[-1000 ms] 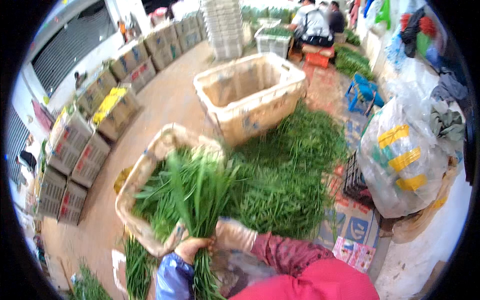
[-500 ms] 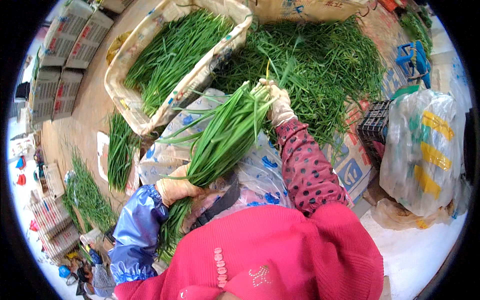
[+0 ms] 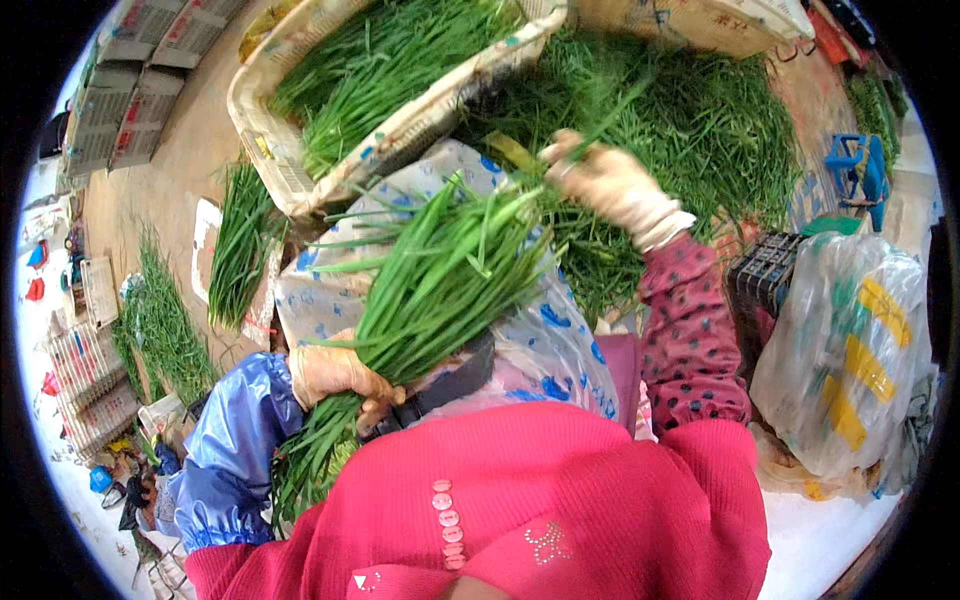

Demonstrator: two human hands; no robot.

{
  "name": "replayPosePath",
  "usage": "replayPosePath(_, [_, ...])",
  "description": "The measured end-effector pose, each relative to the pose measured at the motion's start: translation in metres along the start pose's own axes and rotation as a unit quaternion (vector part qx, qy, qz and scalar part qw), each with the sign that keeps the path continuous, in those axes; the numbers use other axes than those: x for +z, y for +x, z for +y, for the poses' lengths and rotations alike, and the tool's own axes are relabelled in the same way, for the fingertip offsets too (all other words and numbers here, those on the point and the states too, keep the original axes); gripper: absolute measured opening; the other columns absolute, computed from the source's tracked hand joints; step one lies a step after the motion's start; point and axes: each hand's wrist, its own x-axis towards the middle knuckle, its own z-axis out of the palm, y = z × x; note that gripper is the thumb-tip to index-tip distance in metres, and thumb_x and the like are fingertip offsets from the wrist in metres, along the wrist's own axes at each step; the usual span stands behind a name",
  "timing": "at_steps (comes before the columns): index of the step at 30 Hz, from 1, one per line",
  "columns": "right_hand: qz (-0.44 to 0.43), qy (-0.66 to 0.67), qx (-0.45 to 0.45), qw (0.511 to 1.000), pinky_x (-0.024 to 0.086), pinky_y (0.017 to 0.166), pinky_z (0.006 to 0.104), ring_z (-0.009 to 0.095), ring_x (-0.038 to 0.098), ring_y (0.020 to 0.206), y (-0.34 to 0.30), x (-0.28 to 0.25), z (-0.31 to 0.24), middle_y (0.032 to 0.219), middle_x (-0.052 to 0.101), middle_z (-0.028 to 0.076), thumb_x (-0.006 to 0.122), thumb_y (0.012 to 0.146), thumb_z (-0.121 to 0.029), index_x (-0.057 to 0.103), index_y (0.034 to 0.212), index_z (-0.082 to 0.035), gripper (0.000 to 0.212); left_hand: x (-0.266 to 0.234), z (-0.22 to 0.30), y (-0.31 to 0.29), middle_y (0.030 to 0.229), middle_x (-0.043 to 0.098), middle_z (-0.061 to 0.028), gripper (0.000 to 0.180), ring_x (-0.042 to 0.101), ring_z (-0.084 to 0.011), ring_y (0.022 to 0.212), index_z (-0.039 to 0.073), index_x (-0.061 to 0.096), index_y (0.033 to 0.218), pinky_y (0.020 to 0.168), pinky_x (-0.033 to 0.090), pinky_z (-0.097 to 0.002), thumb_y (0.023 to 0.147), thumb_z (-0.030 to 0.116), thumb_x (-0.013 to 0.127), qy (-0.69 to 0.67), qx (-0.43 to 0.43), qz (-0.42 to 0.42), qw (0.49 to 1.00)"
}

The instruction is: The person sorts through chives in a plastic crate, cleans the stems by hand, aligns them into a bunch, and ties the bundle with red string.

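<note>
The left hand (image 3: 343,375) is gripping the green bundle (image 3: 440,275) over the blue-printed plastic sheet (image 3: 570,350), while the right hand (image 3: 600,180) — having just come off the bundle's pale ends (image 3: 522,205), apparently pinching a loose blade (image 3: 621,112) above the leafy pile (image 3: 710,130) — is leaving the left supporting it alone.

No wording can be read. Pale grey rectangular cartons (image 3: 145,115) at the upper left carry rows of dark print and red marks — too small to make out. The large cream plastic crate (image 3: 670,24) at the top, right of centre, bears dark marks — illegible too.
</note>
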Motion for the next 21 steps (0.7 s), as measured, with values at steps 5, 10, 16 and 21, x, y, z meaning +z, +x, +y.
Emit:
replayPosePath(5, [-0.2, -0.326, -0.09, 0.92, 0.046, 0.092, 0.0423, 0.036, 0.058, 0.106, 0.032, 0.056, -0.067, 0.114, 0.061, 0.025, 0.055, 0.077, -0.065, 0.063, 0.111, 0.001, 0.075, 0.006, 0.0, 0.008, 0.081, 0.069, -0.0086, 0.018, 0.065, -0.0136, 0.072, 0.001, 0.068, 0.09, 0.06, 0.053, -0.0294, 0.077, 0.011, 0.074, -0.032, -0.054, 0.115, 0.991])
replayPosePath(10, [-0.262, -0.113, -0.048, 0.957, 0.047, 0.088, 0.0402, 0.032, 0.063, 0.1, 0.05, 0.09, -0.009, 0.106, 0.066, 0.019, 0.058, 0.084, -0.046, 0.06, 0.118, -0.002, 0.056, -0.035, -0.016, 0.02, 0.117, 0.062, -0.0175, 0.065, 0.062, -0.0403, 0.1, 0.021, 0.026, 0.148, 0.081, 0.053, -0.0496, 0.092, 0.02, 0.059, 0.14, 0.003, 0.041, 0.989])
replayPosePath(16, [-0.062, -0.202, -0.072, 0.975, 0.05, 0.077, 0.0413, 0.036, 0.064, 0.085, 0.031, 0.086, 0.004, 0.086, 0.065, 0.021, 0.051, 0.085, -0.02, 0.057, 0.094, -0.001, 0.022, -0.024, 0.009, 0.004, 0.111, 0.063, -0.0176, 0.066, 0.063, -0.0386, 0.096, 0.019, 0.027, 0.148, 0.077, 0.053, -0.0484, 0.09, 0.017, 0.059, 0.155, -0.026, 0.109, 0.982])
replayPosePath(21, [-0.014, -0.382, -0.055, 0.923, 0.051, 0.074, 0.0417, 0.035, 0.064, 0.087, 0.036, 0.061, 0.051, 0.091, 0.065, 0.018, 0.044, 0.087, -0.014, 0.056, 0.091, -0.006, 0.015, -0.021, 0.024, 0.002, 0.106, 0.064, -0.0177, 0.067, 0.064, -0.0373, 0.093, 0.018, 0.027, 0.147, 0.074, 0.053, -0.0474, 0.088, 0.015, 0.058, 0.207, -0.026, 0.136, 0.968])
